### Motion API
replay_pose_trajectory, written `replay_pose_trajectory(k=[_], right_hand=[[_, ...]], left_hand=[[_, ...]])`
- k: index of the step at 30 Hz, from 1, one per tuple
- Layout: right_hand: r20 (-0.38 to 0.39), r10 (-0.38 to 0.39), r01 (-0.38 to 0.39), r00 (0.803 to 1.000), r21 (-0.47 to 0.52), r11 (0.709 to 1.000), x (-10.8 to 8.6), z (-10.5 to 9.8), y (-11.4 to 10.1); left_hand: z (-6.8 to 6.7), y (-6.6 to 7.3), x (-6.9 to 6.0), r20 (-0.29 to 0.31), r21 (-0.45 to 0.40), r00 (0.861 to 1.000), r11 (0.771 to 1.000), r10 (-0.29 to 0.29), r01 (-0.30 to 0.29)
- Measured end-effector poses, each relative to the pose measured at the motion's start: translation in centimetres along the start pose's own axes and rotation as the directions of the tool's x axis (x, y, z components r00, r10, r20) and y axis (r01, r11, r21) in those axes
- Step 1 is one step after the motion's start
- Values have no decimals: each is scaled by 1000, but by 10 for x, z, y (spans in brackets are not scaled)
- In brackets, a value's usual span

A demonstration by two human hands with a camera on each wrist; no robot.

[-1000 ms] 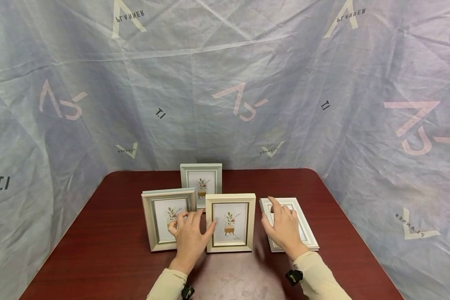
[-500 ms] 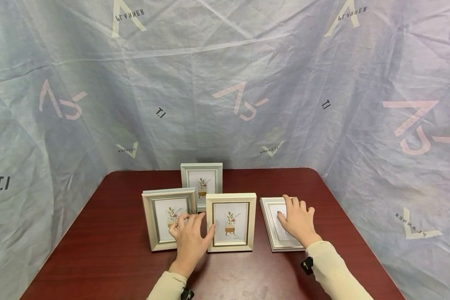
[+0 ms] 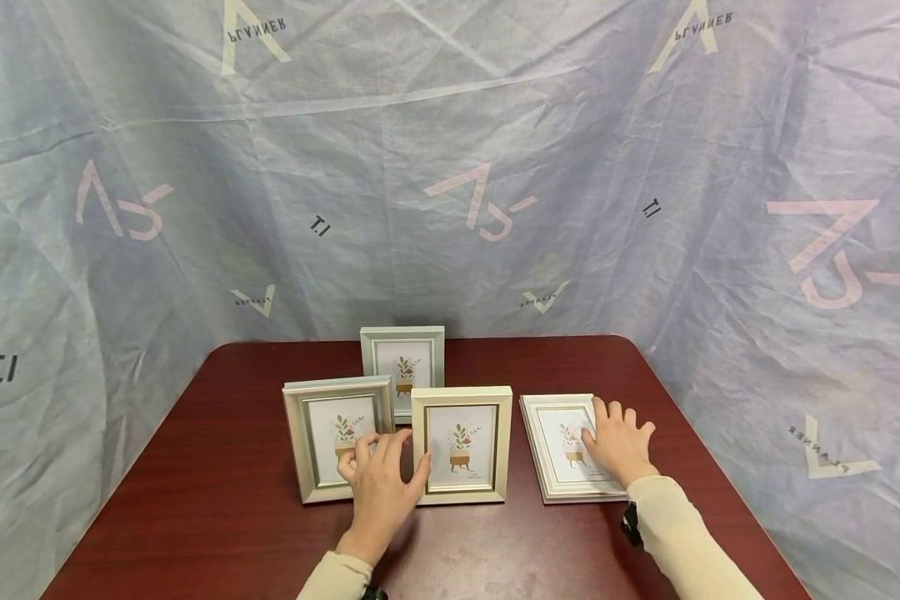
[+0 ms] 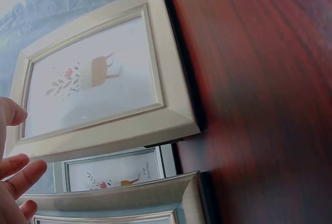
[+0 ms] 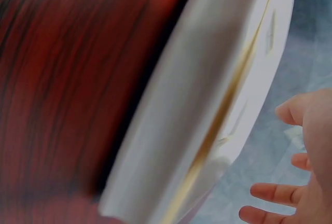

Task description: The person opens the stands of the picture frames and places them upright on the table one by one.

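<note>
Upright on the table stands a cream photo frame (image 3: pixel 461 492) with a potted-plant print. My left hand (image 3: pixel 381 492) is at its left edge, thumb before the border and fingers loosely bent beside it; contact is unclear. In the left wrist view, a gap shows between the thumb (image 4: pixel 15 114) and the fingers. A white photo frame (image 3: pixel 543 475) lies flat at the right, and its layered edge looks like more than one frame. Over its right side my right hand (image 3: pixel 621 442) has its fingers spread. The right wrist view shows those fingers (image 5: pixel 275 193) apart from the white frame (image 5: pixel 181 105).
A silver-beige frame (image 3: pixel 309 492) stands upright at the left, partly behind my left hand. Behind it is a pale green frame (image 3: pixel 402 334), also upright. The dark red table (image 3: pixel 195 467) ends at a grey printed cloth (image 3: pixel 390 208) hanging around it.
My right hand has moved rightward across the flat white frame to its right side, uncovering the print. My left hand and the upright frames have stayed nearly still.
</note>
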State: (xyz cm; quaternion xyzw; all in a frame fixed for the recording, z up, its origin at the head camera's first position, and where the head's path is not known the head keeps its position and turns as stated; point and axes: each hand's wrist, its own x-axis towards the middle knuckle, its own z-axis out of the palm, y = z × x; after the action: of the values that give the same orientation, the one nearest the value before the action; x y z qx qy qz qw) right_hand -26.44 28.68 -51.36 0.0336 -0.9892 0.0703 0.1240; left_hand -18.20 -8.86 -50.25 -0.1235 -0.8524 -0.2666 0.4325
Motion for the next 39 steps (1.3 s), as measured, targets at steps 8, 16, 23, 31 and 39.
replay_pose_trajectory(k=[8,16,23,31,39], right_hand=[[115,46,-42,992,-41,998,-1,7,19],[201,63,-50,978,-68,996,-2,9,27],[199,57,-44,978,-68,997,-1,14,27],[116,5,3,993,-70,998,0,26,29],[72,6,1,997,-94,996,1,30,29]], left_hand=[[-4,3,2,-36,-31,999,999,28,-29],[-4,7,0,-47,-48,997,997,64,-66],[-2,10,-5,-27,-64,995,994,91,-93],[-1,10,-8,-14,-62,996,994,93,-93],[1,10,-11,-5,-63,995,993,100,-100]])
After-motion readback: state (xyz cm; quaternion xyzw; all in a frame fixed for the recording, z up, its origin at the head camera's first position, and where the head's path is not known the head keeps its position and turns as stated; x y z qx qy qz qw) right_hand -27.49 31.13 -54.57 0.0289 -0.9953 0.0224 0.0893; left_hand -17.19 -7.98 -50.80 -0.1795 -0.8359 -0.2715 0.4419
